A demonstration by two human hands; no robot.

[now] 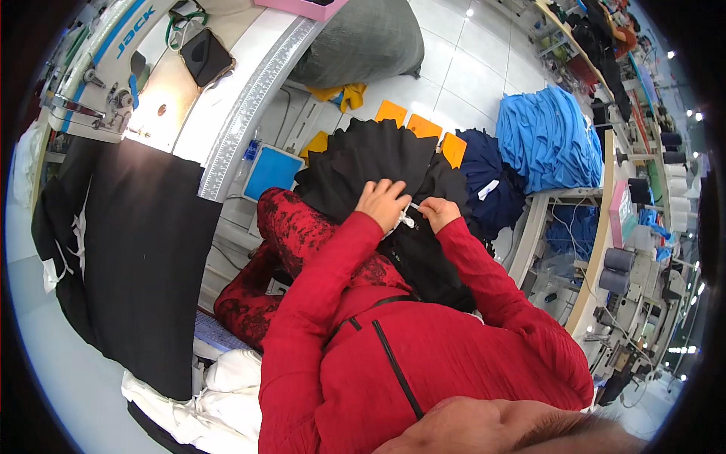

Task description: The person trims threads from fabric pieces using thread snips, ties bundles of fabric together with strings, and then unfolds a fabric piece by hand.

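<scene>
My left hand (383,203) lies on a stack of black fabric pieces (355,157) with fanned, pleated-looking edges, its fingers bent over the near part of the stack. Just to its right, my right hand (439,213) pinches the end of a thin white strip (414,206). The strip runs between the two hands, and a small white knotted bundle (408,221) hangs beside my left fingertips. More black fabric (427,261) drapes below the hands, towards my lap. What my left fingers grip, if anything, is too small to tell.
On the left, a sewing machine (102,72) stands on a table with a ruler edge (249,102); black cloth (147,257) hangs off it. Blue garments (548,140) and navy fabric (490,181) are piled at right. Beyond lies a grey sack (363,41).
</scene>
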